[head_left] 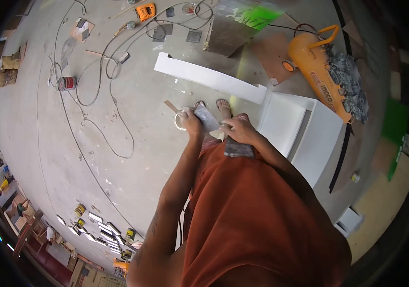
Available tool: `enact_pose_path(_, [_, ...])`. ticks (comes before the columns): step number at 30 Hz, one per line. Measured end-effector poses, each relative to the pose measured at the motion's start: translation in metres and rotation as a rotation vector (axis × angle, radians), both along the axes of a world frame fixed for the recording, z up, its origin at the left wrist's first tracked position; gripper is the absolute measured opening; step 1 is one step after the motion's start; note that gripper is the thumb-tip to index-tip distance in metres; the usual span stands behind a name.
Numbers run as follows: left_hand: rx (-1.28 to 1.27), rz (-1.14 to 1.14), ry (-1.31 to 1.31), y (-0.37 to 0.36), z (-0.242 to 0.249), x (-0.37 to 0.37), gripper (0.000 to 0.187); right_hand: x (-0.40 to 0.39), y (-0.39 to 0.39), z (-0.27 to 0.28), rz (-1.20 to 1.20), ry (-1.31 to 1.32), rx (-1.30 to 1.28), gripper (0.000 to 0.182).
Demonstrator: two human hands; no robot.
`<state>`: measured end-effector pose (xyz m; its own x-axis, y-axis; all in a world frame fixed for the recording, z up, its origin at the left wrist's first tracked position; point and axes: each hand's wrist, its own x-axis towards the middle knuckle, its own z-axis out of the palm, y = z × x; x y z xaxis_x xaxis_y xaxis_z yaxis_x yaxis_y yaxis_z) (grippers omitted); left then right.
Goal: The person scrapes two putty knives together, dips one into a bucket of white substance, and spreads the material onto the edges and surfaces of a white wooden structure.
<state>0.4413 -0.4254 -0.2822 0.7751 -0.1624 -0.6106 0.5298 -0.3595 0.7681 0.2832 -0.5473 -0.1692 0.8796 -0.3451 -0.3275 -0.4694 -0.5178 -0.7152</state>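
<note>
My left hand [193, 125] is closed on the left edge of a flat grey sheet [206, 118], tilted in front of my lap. At the sheet's right end is my right hand [241, 129], its fingers bent and pinched together; what they hold is too small to make out. A dark grey flat pad [239, 149] lies on my lap, over the orange-brown cloth [257, 205]. Beside my left hand are a round white-rimmed thing [179, 125] and a thin brown stick [170, 106], both partly hidden by the hand.
Ahead lies a long white panel [204, 79], with a white box-like cabinet [317, 138] to the right. Beyond it stands a yellow compressor tank [312, 67]. Hoses [102, 81], a tin [67, 83] and an orange power tool [145, 12] lie on the floor. Several people are far left.
</note>
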Motion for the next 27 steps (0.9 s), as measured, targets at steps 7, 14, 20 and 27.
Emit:
enact_pose_path(7, [-0.198, -0.228, 0.034, -0.001, -0.070, 0.066, 0.023, -0.020, 0.014, 0.007, -0.366, -0.023, 0.088, 0.021])
enact_pose_path(14, [0.080, -0.104, -0.545, -0.033, -0.077, 0.233, 0.028, -0.086, 0.030, 0.008, -0.762, 0.170, 0.324, 0.025])
enact_pose_path(20, [0.004, -0.031, -0.405, -0.042, -0.098, 0.241, 0.018, -0.082, 0.034, 0.045, -0.941, 0.217, 0.486, 0.023])
enact_pose_path(27, [0.130, -0.145, -0.556, -0.045, -0.069, 0.248, 0.022, -0.090, 0.022, 0.028, -0.811, 0.278, 0.415, 0.024])
